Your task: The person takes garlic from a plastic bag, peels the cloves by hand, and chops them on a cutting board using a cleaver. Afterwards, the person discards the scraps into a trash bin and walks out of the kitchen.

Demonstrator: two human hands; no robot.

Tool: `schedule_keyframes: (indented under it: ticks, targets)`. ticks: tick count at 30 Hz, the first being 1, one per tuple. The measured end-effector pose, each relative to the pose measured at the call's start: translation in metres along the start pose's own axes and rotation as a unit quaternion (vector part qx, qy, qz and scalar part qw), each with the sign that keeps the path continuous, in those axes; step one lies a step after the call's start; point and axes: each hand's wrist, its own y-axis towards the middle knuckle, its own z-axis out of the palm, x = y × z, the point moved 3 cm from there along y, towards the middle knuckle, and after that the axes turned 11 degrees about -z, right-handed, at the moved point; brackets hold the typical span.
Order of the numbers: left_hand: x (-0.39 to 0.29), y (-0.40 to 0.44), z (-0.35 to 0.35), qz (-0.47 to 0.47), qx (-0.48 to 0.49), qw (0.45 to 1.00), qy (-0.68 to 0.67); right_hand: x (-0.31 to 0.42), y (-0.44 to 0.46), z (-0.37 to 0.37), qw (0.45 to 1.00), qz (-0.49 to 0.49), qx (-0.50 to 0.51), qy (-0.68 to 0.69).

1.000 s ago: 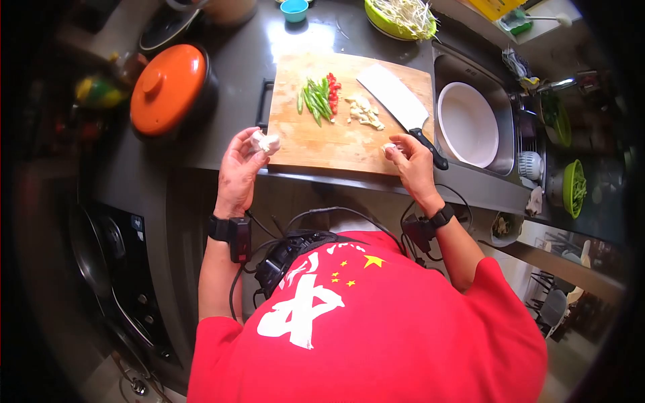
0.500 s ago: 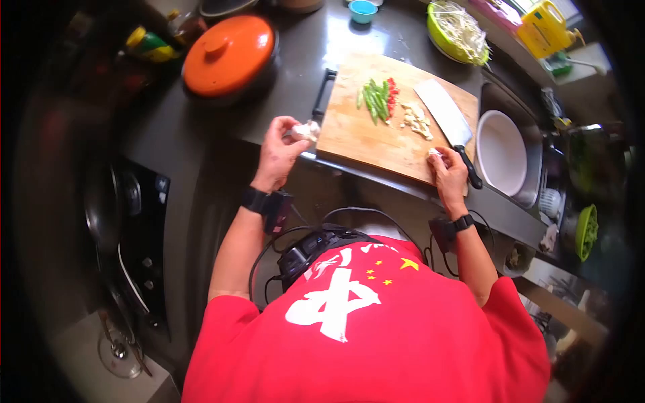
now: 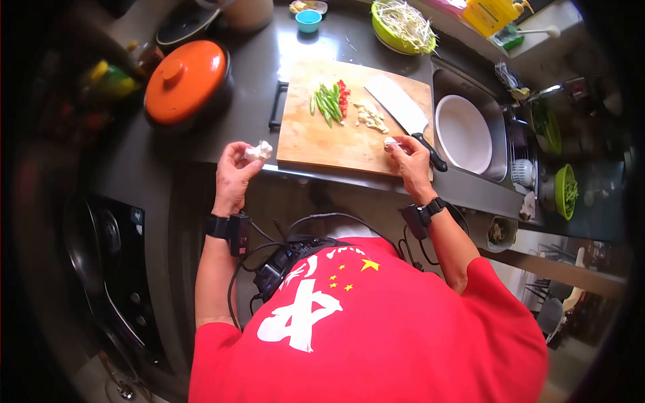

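Left of the cutting board (image 3: 322, 151), my left hand (image 3: 233, 176) grips a white garlic bulb (image 3: 260, 151) between thumb and fingers, over the counter edge. Above the board's lower right part, my right hand (image 3: 412, 166) pinches a small whitish piece, apparently a garlic clove (image 3: 390, 142). On the board lie green pepper strips (image 3: 328, 103), chopped red pepper (image 3: 344, 99) and peeled garlic pieces (image 3: 371, 117). A cleaver (image 3: 398, 102) lies at the board's right side, its black handle near my right hand.
An orange-lidded pot (image 3: 185, 82) stands at the left, with a stove (image 3: 127, 269) below it. A light basin (image 3: 463, 133) sits in the sink at the right. Behind the board are a blue bowl (image 3: 308, 21) and a green bowl of sprouts (image 3: 404, 28).
The view swung left and back between the frames. Both hands stay apart with their garlic held; the bulb in my left hand is turned somewhat differently. The board's contents look the same.
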Motion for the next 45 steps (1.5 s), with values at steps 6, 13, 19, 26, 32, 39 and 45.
schedule_keyframes:
  ticks: [6, 13, 19, 26, 32, 39, 45]
  targets:
    - [-0.016, -0.001, 0.019, 0.01, 0.05, 0.999, 0.012, 0.045, 0.032, 0.046, 0.99, -0.049, 0.088, 0.103]
    - [-0.037, -0.003, 0.053, -0.001, 0.097, 0.991, 0.088, 0.088, 0.047, 0.103, 0.959, -0.036, 0.222, 0.171]
    - [-0.027, 0.009, 0.061, 0.045, 0.072, 0.982, 0.166, 0.066, 0.036, 0.115, 0.961, -0.038, 0.259, 0.089]
    - [-0.006, 0.029, 0.07, 0.007, 0.058, 0.978, 0.198, 0.039, 0.025, 0.104, 0.973, -0.041, 0.226, -0.031]
    - [-0.001, 0.038, 0.088, 0.042, 0.045, 0.957, 0.284, 0.004, 0.023, 0.102, 0.966, -0.119, 0.218, -0.072]
    - [0.0, 0.036, 0.089, 0.133, -0.012, 0.938, 0.319, 0.0, 0.021, 0.102, 0.977, -0.063, 0.206, 0.008]
    - [-0.037, 0.013, 0.109, 0.238, -0.041, 0.886, 0.397, 0.026, 0.017, 0.098, 0.971, -0.039, 0.217, 0.09]
